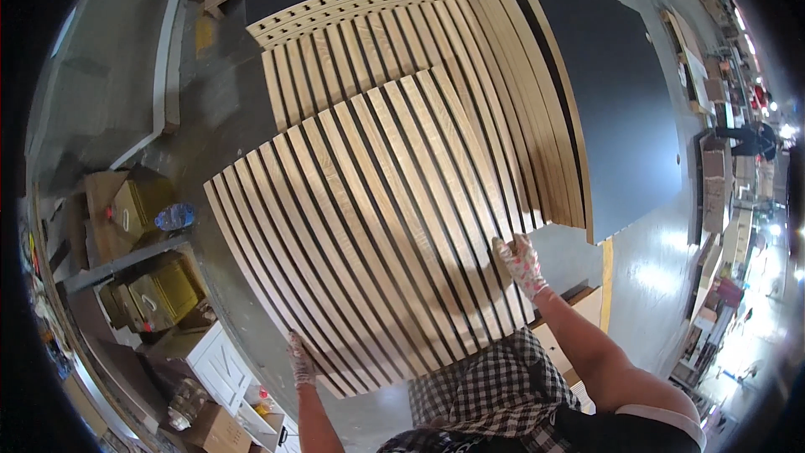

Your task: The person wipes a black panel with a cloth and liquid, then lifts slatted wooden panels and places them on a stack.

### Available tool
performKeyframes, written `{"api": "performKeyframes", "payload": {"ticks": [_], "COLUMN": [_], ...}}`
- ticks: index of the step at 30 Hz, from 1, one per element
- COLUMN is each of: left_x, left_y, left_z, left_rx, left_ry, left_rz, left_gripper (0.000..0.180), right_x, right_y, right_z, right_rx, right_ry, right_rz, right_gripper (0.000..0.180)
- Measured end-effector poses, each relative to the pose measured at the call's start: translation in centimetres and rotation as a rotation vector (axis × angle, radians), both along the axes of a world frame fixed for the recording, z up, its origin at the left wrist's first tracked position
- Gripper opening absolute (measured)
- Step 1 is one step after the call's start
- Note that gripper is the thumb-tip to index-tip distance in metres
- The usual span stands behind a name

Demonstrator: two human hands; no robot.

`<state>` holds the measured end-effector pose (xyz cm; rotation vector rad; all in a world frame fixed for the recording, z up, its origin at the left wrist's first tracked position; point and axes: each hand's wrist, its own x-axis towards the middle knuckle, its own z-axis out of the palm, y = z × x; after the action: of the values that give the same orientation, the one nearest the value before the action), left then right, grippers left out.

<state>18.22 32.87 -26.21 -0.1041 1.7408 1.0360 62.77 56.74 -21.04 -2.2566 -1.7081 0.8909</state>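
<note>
A slatted wood panel (369, 227), with pale strips on a black backing, lies tilted across my front. In a patterned glove, my left hand (302, 361) is closed on its left edge near the lower corner. On its right edge my right hand (521, 267), gloved the same way, has its fingers curled over the rim. Both thumbs' grip is partly hidden. Under and beyond this panel is another slatted panel (319, 67), on a stack whose notched ends (377, 2) show at the far side.
Dark flat boards (625, 109) lie right of the stack. To the left stand yellow metal cans (168, 294), a blue-tinted plastic bottle (174, 217) and a white cabinet door (222, 365). Cardboard boxes (222, 432) sit at lower left. Another person (755, 141) stands far right.
</note>
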Motion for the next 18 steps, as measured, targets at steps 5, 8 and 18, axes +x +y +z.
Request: {"api": "performKeyframes", "payload": {"ticks": [5,8,18], "left_x": [-5.9,-6.9,-7.7], "left_y": [3.6,11.3,10.8], "left_z": [0.8,1.2,2.4], "left_rx": [0.162,0.035,0.196], "left_ry": [-0.097,-0.026,-0.068], "left_rz": [-0.294,-0.146,-0.229], "left_gripper": [0.052,0.064,0.070], "right_x": [0.9,0.7,1.3], "right_y": [-3.4,-3.1,-4.0], "right_z": [0.7,0.8,3.5], "right_rx": [-0.650,-0.486,-0.505], "right_ry": [0.224,0.621,0.771], "right_rz": [-0.246,-0.202,-0.462], "right_gripper": [0.077,0.085,0.079]}}
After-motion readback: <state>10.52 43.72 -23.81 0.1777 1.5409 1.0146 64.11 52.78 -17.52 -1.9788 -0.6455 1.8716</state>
